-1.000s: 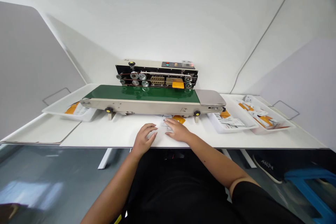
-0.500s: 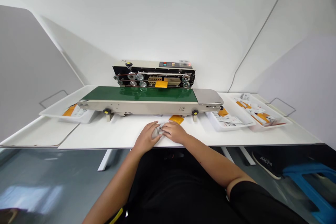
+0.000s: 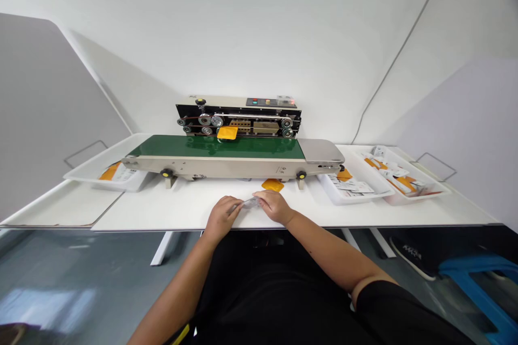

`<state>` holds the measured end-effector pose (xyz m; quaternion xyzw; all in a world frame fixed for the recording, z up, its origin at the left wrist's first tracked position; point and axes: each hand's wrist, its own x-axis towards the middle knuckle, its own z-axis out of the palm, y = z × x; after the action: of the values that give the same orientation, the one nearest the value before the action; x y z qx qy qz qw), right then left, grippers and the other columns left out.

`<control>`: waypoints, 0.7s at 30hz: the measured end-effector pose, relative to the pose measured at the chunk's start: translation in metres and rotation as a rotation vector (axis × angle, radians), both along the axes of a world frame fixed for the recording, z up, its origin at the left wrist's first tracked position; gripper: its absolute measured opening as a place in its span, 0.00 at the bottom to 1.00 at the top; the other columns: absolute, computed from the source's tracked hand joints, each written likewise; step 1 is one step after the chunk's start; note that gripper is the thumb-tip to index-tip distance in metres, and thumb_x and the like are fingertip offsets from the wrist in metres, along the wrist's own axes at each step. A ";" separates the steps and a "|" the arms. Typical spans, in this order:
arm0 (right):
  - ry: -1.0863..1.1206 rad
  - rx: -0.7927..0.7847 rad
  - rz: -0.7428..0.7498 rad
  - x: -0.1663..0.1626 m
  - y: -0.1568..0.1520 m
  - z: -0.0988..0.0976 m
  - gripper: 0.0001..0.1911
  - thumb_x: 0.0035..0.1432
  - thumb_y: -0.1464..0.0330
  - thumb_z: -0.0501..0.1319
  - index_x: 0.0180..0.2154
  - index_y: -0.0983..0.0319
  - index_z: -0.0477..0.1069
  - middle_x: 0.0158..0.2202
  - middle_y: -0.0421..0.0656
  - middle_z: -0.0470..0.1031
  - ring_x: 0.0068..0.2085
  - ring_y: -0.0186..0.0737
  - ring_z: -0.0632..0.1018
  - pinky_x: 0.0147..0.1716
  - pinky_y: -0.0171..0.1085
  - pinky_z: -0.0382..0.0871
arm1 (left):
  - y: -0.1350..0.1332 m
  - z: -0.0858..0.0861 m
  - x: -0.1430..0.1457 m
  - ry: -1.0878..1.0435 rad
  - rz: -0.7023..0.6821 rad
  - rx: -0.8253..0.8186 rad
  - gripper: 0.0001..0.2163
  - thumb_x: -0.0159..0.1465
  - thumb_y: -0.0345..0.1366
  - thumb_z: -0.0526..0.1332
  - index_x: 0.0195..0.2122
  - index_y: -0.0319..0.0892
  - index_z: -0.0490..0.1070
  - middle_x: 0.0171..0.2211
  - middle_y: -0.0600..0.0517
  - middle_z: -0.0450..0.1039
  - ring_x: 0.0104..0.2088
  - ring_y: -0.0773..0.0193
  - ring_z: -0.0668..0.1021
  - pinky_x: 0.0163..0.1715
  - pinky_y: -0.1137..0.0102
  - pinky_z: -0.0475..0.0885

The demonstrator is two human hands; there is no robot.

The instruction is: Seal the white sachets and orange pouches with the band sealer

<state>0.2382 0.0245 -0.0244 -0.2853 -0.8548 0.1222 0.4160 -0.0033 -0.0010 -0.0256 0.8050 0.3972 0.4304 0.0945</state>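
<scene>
Silvery packet [image 3: 251, 202] between both hands near table's [image 3: 182, 207] front edge; a second ago, packet near right hand only, left hand apart. Left hand [image 3: 220, 216] curled, thumb and fingers pinching one end; right hand [image 3: 275, 207] likewise at other end. Orange packet [image 3: 227, 133] at machine [image 3: 267, 113] now farther left above green belt [image 3: 182, 145]. Second orange pouch [image 3: 272, 185] unmoved, rear edge hidden under conveyor. Silvery packet's ends covered by fingers; print unreadable; whether touching tabletop, cannot tell.
</scene>
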 end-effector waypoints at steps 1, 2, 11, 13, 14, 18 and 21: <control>-0.012 -0.005 -0.006 -0.001 -0.001 0.000 0.18 0.71 0.64 0.52 0.56 0.58 0.74 0.46 0.48 0.83 0.44 0.46 0.82 0.48 0.46 0.75 | -0.001 0.002 -0.001 -0.017 0.012 -0.011 0.09 0.71 0.38 0.60 0.40 0.45 0.79 0.35 0.47 0.80 0.37 0.56 0.81 0.41 0.61 0.76; -0.036 -0.009 0.000 -0.001 -0.001 -0.001 0.19 0.70 0.65 0.53 0.56 0.58 0.74 0.44 0.48 0.83 0.41 0.46 0.82 0.46 0.45 0.75 | -0.002 0.003 -0.002 -0.033 0.021 -0.023 0.09 0.71 0.38 0.59 0.40 0.45 0.79 0.35 0.48 0.80 0.37 0.56 0.80 0.39 0.63 0.76; -0.102 -0.030 -0.025 -0.002 -0.002 0.000 0.16 0.71 0.61 0.53 0.46 0.56 0.78 0.37 0.47 0.82 0.38 0.45 0.80 0.42 0.42 0.73 | -0.005 0.009 -0.004 -0.122 0.031 -0.107 0.09 0.70 0.39 0.60 0.36 0.45 0.79 0.31 0.50 0.77 0.31 0.60 0.79 0.32 0.67 0.74; -0.090 -0.040 -0.033 -0.002 -0.003 0.001 0.15 0.71 0.60 0.53 0.45 0.57 0.78 0.36 0.46 0.81 0.37 0.45 0.80 0.42 0.42 0.73 | -0.004 0.008 -0.004 -0.132 0.032 -0.114 0.09 0.70 0.39 0.61 0.36 0.45 0.79 0.31 0.50 0.77 0.31 0.60 0.79 0.32 0.68 0.73; -0.084 -0.047 -0.031 -0.002 -0.003 0.001 0.15 0.70 0.60 0.54 0.44 0.57 0.78 0.35 0.46 0.81 0.36 0.44 0.80 0.41 0.42 0.73 | -0.004 0.008 -0.004 -0.138 0.033 -0.117 0.08 0.69 0.39 0.61 0.35 0.45 0.79 0.31 0.51 0.77 0.31 0.60 0.79 0.32 0.68 0.73; 0.042 -0.090 -0.075 0.001 -0.005 0.003 0.13 0.67 0.59 0.58 0.46 0.57 0.76 0.36 0.45 0.81 0.36 0.44 0.80 0.43 0.42 0.74 | -0.002 0.003 -0.006 -0.187 0.077 -0.110 0.09 0.70 0.39 0.61 0.35 0.45 0.78 0.29 0.52 0.76 0.30 0.62 0.79 0.31 0.69 0.74; 0.210 -0.144 -0.191 0.001 -0.006 0.004 0.17 0.63 0.58 0.62 0.50 0.58 0.76 0.38 0.47 0.81 0.40 0.47 0.81 0.48 0.47 0.75 | -0.002 -0.001 -0.009 -0.259 0.171 -0.066 0.11 0.72 0.40 0.58 0.37 0.44 0.76 0.28 0.53 0.75 0.29 0.63 0.78 0.31 0.69 0.75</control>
<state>0.2392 0.0186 -0.0208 -0.3802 -0.7646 0.1722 0.4910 -0.0127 -0.0032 -0.0262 0.7025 0.4629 0.5235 0.1344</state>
